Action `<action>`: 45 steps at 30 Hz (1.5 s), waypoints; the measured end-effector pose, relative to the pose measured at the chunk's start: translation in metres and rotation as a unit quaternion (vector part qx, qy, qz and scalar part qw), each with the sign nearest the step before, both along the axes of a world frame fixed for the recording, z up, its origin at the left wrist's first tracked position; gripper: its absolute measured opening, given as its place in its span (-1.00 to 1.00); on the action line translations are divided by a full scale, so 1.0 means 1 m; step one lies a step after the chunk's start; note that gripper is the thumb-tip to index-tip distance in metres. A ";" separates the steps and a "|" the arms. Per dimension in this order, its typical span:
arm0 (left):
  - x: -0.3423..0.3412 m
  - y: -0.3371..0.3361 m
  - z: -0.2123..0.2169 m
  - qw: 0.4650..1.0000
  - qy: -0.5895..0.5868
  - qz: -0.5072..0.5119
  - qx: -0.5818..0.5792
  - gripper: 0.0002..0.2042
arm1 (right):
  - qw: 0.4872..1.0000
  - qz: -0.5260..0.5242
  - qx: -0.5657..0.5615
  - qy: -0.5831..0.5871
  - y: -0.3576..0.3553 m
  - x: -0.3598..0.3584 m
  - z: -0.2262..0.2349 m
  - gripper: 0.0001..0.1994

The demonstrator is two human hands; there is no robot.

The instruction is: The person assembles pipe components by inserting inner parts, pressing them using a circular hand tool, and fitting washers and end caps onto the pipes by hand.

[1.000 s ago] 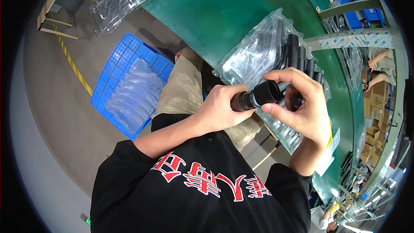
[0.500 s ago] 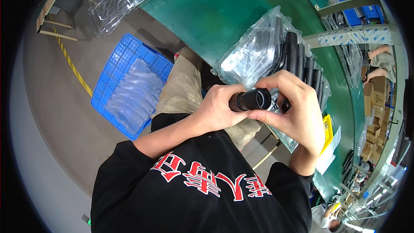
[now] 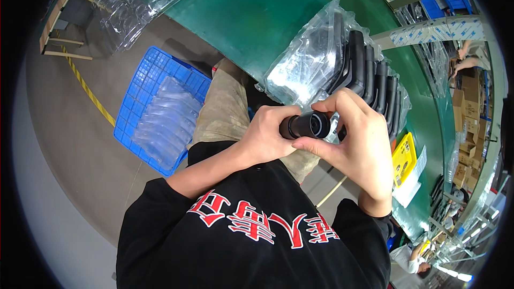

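Between my two hands is a black tube (image 3: 304,127), its round open end with a pale inner ring turned toward me. My left hand (image 3: 266,134) is wrapped round its body, so much of the tube is hidden. My right hand (image 3: 356,142) curves about the open end, thumb below and fingers above, gripping the rim. Just beyond my hands, a clear plastic tray (image 3: 305,67) on the bench holds a row of several bent black tubes (image 3: 357,61).
The green workbench (image 3: 230,27) runs across the far side. A yellow tray (image 3: 405,160) with small parts sits at right by some paper. At left, a blue crate (image 3: 131,112) on the floor bears a clear moulded tray (image 3: 168,120). More clear trays (image 3: 128,13) overhang the bench's far left.
My hands and the tube have shifted slightly left in view. The right hand stays at the tube's rim. More of the yellow tray shows now.
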State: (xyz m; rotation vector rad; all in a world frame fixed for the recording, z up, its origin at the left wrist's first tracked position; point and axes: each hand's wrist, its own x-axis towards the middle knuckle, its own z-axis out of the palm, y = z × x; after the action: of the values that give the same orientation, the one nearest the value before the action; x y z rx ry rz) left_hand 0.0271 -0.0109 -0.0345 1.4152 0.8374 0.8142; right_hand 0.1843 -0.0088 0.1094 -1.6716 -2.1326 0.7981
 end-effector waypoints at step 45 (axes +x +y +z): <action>0.029 0.012 0.035 0.987 -0.143 0.006 0.077 -0.64 | 0.545 -0.322 -0.162 0.757 -0.038 0.025 -0.077 -0.67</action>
State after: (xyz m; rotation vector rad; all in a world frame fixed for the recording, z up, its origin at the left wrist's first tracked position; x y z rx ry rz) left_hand 0.0562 0.0015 0.0003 1.3871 0.5723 1.0812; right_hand 0.2096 -0.0467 0.0323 -0.8491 -0.1223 1.5120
